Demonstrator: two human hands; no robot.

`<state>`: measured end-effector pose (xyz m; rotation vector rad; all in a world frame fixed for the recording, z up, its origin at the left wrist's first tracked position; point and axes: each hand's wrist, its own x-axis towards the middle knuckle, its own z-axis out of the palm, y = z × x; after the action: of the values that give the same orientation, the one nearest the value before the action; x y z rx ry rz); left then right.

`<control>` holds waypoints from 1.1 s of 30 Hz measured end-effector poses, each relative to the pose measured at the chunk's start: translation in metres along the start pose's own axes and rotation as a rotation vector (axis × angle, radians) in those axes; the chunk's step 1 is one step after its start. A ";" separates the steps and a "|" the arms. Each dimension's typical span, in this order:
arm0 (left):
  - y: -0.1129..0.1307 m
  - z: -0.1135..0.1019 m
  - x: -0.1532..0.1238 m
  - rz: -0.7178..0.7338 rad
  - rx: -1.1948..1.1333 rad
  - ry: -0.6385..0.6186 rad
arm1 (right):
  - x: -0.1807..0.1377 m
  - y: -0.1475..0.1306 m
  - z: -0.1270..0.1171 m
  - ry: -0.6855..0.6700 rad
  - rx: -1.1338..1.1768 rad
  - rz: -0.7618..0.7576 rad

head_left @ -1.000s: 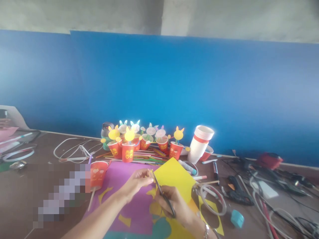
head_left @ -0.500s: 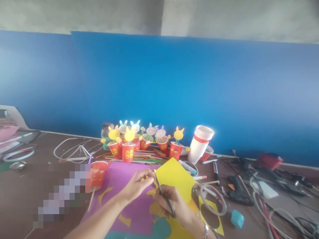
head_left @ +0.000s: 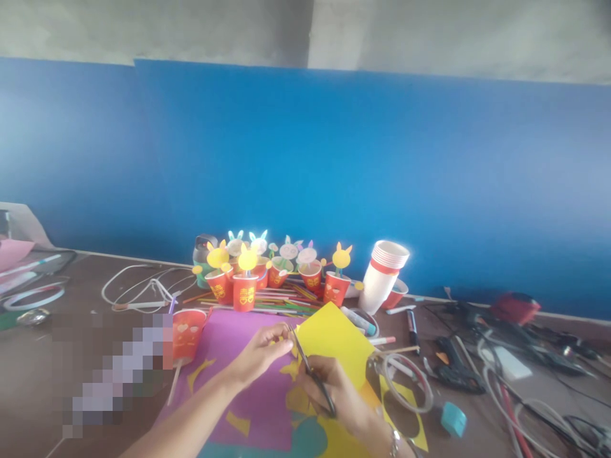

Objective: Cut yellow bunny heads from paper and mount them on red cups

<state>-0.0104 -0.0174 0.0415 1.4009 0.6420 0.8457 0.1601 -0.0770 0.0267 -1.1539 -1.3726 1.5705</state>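
Observation:
My right hand (head_left: 337,391) grips black scissors (head_left: 309,372), whose blades point up into the edge of a yellow paper sheet (head_left: 337,343). My left hand (head_left: 260,353) pinches that yellow sheet at its left edge, right beside the blades. Both hands hover over a purple sheet (head_left: 229,375) scattered with yellow offcuts.
Red paper cups with yellow and white bunny toppers (head_left: 245,280) stand at the back over coloured straws. A stack of cups (head_left: 382,273) sits to their right, a single red cup (head_left: 187,334) to the left. Tape rings (head_left: 405,381), markers, a glue gun (head_left: 453,366) and cables lie right.
The scissors have edged slightly along the yellow sheet's edge and my left fingers have shifted with it; everything else stays put.

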 end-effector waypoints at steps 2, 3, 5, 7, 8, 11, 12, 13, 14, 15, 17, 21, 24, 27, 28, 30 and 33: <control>0.000 -0.001 0.000 -0.007 -0.013 -0.009 | 0.000 0.000 0.000 -0.007 -0.008 -0.002; 0.000 -0.001 0.000 -0.012 -0.016 -0.011 | 0.000 0.000 -0.001 -0.007 -0.014 -0.001; 0.000 -0.002 0.000 -0.023 -0.014 -0.014 | -0.001 -0.001 -0.001 -0.005 -0.025 -0.004; 0.000 -0.002 -0.001 -0.037 -0.010 -0.016 | -0.001 -0.001 -0.001 -0.005 -0.032 -0.009; 0.000 -0.002 -0.001 -0.040 -0.010 -0.016 | -0.001 -0.001 -0.001 -0.010 -0.031 -0.011; -0.001 -0.003 -0.001 -0.030 -0.015 -0.018 | -0.001 -0.003 0.000 -0.024 -0.025 -0.003; -0.001 -0.004 -0.001 -0.029 -0.018 -0.020 | -0.001 -0.004 0.000 -0.024 -0.028 0.003; -0.002 -0.004 -0.001 -0.032 -0.022 -0.018 | -0.001 -0.004 0.000 -0.020 -0.033 0.008; -0.002 -0.004 -0.001 -0.041 -0.026 -0.015 | -0.001 -0.005 0.000 -0.018 -0.035 0.009; -0.002 -0.004 -0.001 -0.051 -0.030 -0.012 | -0.001 -0.005 0.000 -0.018 -0.033 0.005; -0.002 -0.004 -0.001 -0.067 -0.038 -0.005 | 0.000 -0.004 0.000 -0.024 -0.016 -0.013; 0.000 -0.002 0.000 -0.058 -0.002 0.043 | 0.001 -0.002 0.000 0.005 -0.012 -0.006; -0.002 0.003 0.002 -0.056 0.055 0.131 | 0.003 -0.001 -0.001 0.079 -0.036 0.024; -0.005 0.005 0.003 -0.067 0.106 0.195 | 0.004 -0.001 -0.001 0.138 0.012 -0.010; -0.006 0.005 0.004 -0.072 0.132 0.219 | 0.004 -0.002 -0.002 0.166 0.030 -0.024; -0.007 0.003 0.005 -0.084 0.207 0.279 | 0.005 -0.003 -0.003 0.247 0.047 -0.061; -0.009 -0.002 0.007 -0.073 0.404 0.355 | 0.007 -0.002 -0.009 0.363 0.005 -0.104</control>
<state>-0.0074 -0.0102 0.0334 1.5865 1.1808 0.9507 0.1664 -0.0670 0.0273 -1.2704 -1.1656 1.2183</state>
